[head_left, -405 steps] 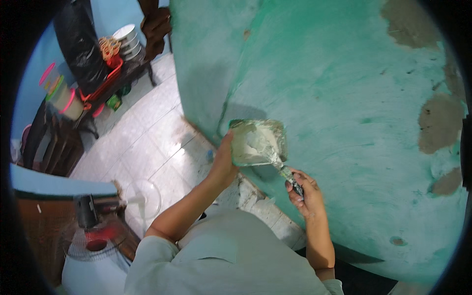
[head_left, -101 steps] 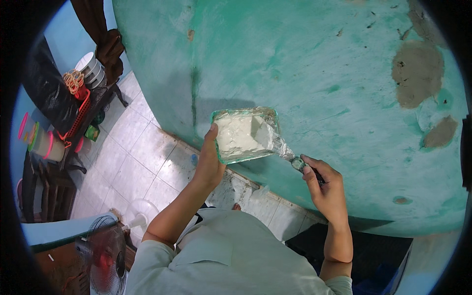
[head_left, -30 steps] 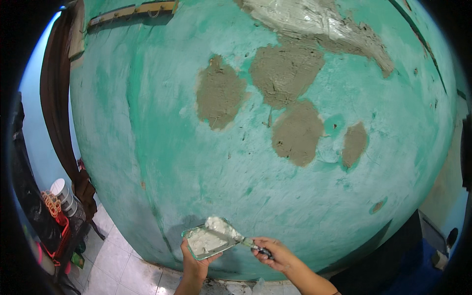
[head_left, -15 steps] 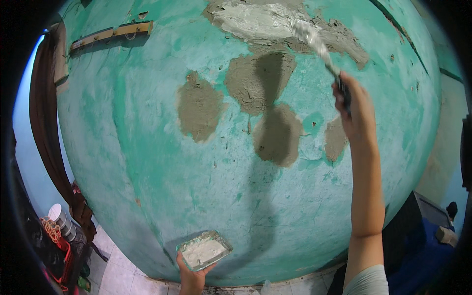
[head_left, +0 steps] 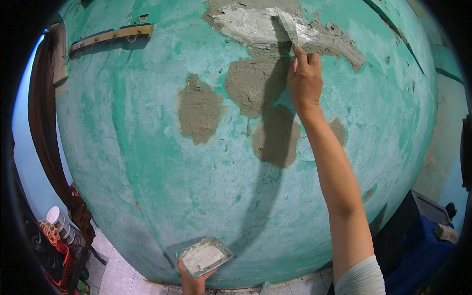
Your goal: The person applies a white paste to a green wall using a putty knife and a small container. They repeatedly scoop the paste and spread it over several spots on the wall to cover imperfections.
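My right hand is closed round the handle of a putty knife, raised high in front of the wall. Its blade lies against a patch of wet whitish putty spread over rough grey filler. Low down, my left hand grips a shallow rectangular container from beneath, with pale putty inside it. The teal wall carries further grey patches below the blade: one left, one in the middle and one lower, partly under my arm's shadow.
A wooden hook rail is fixed to the wall at upper left, near a brown curtain. White buckets stand at lower left. At lower right there is a dark cabinet beside a blue covered thing. Pale tiles cover the floor.
The putty knife and my right hand have swung leftward and up, so the blade now sits farther left on the whitish patch. The left hand and container have hardly moved.
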A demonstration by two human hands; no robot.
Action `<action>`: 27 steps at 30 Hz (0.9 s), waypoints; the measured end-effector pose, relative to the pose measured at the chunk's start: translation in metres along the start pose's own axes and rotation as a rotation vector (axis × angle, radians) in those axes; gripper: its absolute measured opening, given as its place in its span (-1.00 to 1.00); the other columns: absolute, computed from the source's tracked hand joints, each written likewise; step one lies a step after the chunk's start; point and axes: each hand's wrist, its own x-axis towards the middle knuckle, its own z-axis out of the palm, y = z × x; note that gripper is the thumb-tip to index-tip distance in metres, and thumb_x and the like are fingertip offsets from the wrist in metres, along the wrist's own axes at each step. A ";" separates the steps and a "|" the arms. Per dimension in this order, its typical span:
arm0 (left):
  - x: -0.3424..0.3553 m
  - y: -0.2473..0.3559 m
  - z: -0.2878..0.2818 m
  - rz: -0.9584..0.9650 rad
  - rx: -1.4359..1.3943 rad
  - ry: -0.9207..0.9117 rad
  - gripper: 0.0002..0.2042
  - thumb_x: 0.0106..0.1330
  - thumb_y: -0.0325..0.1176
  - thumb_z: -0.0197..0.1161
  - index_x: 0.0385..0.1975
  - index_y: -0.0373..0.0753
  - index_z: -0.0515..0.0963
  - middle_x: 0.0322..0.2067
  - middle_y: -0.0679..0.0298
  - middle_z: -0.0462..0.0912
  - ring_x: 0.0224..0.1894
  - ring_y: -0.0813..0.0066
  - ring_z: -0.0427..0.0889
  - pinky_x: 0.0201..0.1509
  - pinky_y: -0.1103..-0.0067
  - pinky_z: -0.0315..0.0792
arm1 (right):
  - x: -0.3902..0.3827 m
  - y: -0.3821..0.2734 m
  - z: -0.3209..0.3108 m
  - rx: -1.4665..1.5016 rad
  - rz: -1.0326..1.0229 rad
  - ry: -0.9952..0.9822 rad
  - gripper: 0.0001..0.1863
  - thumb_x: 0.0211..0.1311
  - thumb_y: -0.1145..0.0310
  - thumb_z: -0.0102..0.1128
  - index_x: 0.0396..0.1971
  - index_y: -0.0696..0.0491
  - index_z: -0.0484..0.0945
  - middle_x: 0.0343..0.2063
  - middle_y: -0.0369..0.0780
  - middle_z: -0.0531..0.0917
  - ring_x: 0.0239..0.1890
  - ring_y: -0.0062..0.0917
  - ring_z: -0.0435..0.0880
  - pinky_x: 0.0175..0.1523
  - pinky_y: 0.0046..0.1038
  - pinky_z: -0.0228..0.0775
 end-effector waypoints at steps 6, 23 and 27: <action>-0.005 -0.012 0.001 0.494 0.533 0.042 -0.61 0.32 -0.22 0.23 0.04 -0.34 0.61 0.01 0.09 0.71 0.10 0.20 0.68 0.17 0.31 0.56 | -0.003 -0.003 0.007 0.017 -0.052 -0.011 -0.52 0.27 0.41 0.31 0.22 -0.10 0.59 -0.16 -0.16 0.53 -0.13 -0.22 0.61 -0.21 -0.22 0.63; -0.003 -0.009 0.025 0.222 0.145 0.027 -0.55 0.52 -0.10 0.10 0.11 -0.39 0.59 -0.04 0.08 0.77 -0.07 0.23 0.80 -0.10 0.37 0.72 | 0.000 0.081 -0.022 0.059 -0.093 0.008 -0.58 0.37 0.41 0.29 0.20 -0.16 0.63 -0.16 -0.14 0.55 -0.16 -0.26 0.61 -0.16 -0.27 0.62; 0.001 -0.014 0.025 0.229 0.155 0.045 -0.54 0.53 -0.09 0.08 0.11 -0.39 0.59 -0.04 0.08 0.77 -0.08 0.22 0.80 -0.10 0.37 0.73 | 0.006 0.058 -0.018 0.053 -0.209 0.064 -0.50 0.29 0.46 0.31 0.22 -0.20 0.62 -0.17 -0.15 0.54 -0.15 -0.28 0.59 -0.16 -0.31 0.61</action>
